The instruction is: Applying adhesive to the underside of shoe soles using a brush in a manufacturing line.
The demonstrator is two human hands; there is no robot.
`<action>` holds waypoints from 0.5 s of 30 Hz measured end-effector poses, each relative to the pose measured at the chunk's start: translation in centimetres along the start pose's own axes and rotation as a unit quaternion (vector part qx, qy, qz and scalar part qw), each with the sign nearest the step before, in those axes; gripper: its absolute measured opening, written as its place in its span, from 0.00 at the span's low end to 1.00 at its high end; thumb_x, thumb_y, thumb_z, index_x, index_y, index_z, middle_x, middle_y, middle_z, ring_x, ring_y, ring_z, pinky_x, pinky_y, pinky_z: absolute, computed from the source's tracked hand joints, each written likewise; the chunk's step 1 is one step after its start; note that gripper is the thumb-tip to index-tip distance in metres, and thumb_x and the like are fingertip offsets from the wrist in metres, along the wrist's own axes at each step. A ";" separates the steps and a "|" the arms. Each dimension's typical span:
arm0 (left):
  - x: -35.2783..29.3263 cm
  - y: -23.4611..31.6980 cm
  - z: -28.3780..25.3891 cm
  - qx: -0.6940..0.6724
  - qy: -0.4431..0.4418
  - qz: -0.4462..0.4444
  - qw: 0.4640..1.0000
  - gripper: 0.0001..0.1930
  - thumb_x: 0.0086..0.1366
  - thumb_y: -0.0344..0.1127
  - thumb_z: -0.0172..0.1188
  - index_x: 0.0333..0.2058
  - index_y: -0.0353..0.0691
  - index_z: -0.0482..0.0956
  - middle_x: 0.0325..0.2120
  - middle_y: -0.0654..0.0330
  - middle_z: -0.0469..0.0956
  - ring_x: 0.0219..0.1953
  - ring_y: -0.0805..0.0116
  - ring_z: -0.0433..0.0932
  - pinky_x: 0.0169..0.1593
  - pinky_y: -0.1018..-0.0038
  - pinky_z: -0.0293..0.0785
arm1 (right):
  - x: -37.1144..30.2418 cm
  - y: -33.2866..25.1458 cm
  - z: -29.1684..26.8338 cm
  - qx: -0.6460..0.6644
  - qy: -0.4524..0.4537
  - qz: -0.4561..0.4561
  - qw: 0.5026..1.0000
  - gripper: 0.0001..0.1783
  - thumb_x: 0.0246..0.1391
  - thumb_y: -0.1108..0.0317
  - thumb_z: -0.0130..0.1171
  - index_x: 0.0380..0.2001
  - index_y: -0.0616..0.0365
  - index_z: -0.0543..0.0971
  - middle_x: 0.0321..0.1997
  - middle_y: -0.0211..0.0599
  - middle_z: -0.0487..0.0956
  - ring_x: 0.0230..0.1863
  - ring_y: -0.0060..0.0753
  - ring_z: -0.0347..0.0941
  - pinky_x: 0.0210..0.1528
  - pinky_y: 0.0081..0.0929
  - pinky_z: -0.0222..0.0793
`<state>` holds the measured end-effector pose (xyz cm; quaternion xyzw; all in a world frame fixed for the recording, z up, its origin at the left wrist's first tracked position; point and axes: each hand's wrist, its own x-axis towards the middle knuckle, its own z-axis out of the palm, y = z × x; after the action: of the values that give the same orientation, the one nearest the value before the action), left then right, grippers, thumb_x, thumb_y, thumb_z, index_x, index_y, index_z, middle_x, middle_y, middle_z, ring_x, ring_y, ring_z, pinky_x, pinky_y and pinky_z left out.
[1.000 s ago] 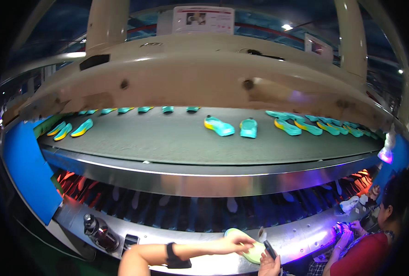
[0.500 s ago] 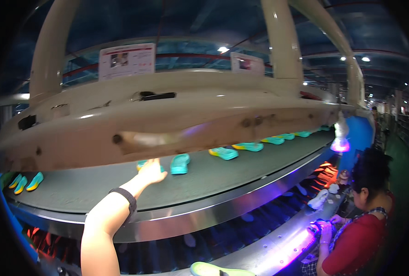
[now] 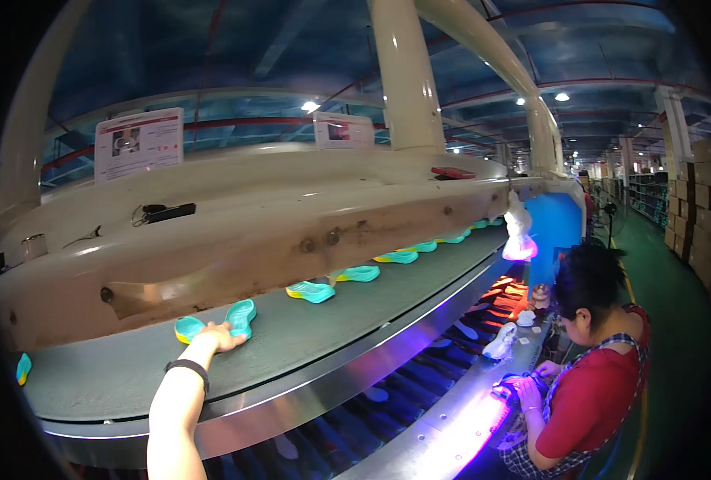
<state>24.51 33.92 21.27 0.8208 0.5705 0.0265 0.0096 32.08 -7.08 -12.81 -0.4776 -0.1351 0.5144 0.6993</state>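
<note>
Since the earlier frame, the left hand (image 3: pixel 223 339) has been moved along the belt (image 3: pixel 315 328) to a turquoise sole (image 3: pixel 242 315), reached now; whether fingers are clamped cannot be told. Farther along the belt, other soles (image 3: pixel 311 293) are left untouched.

Along the grey-green belt's (image 3: pixel 307 352) far edge I see turquoise shoe soles (image 3: pixel 313 291) tipped with yellow, below a cream hood (image 3: pixel 323 186) with a tan front. Over its near left part, the wristband (image 3: pixel 190 366) is black. By its right end, a panel (image 3: pixel 554 228) is blue, and a person's red top (image 3: pixel 583 416) meets a dark-and-white checked apron (image 3: pixel 523 462).
</note>
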 end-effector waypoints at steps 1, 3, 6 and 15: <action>0.4 -0.6 0.5 0.003 0.000 0.009 1.000 0.37 0.51 0.64 0.47 0.56 0.50 0.57 0.54 0.46 0.57 0.58 0.52 0.55 0.58 0.63 0.53 | 0.0 -0.1 -0.3 -0.002 -0.003 0.007 1.000 0.12 0.50 0.67 0.53 0.39 0.58 0.74 0.31 0.32 0.75 0.31 0.22 0.70 0.28 0.19 0.67; 1.1 -1.6 1.1 0.048 -0.005 0.023 0.999 0.34 0.54 0.61 0.45 0.54 0.46 0.60 0.53 0.50 0.61 0.56 0.57 0.59 0.56 0.63 0.56 | 0.1 -0.2 -0.5 -0.002 -0.008 0.020 1.000 0.12 0.51 0.68 0.52 0.38 0.59 0.75 0.31 0.32 0.75 0.30 0.23 0.70 0.28 0.20 0.67; -0.6 -0.9 1.0 0.094 -0.008 0.086 0.992 0.31 0.54 0.60 0.46 0.49 0.43 0.65 0.46 0.51 0.69 0.49 0.56 0.67 0.51 0.64 0.63 | 0.0 -0.2 -0.7 0.013 0.013 0.030 0.999 0.11 0.51 0.69 0.51 0.37 0.61 0.76 0.30 0.32 0.75 0.30 0.24 0.69 0.27 0.21 0.65; -12.8 -13.0 0.7 0.082 0.176 -0.016 0.981 0.27 0.49 0.55 0.54 0.38 0.37 0.70 0.34 0.48 0.74 0.42 0.54 0.72 0.46 0.64 0.65 | 1.8 4.0 -3.3 -0.098 -0.065 -0.059 0.991 0.12 0.51 0.71 0.52 0.38 0.66 0.74 0.38 0.39 0.76 0.40 0.27 0.71 0.43 0.21 0.69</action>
<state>7.95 26.50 19.56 0.7920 0.5766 0.1238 -0.1579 32.76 -7.28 -18.29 -0.5010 -0.2581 0.4863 0.6678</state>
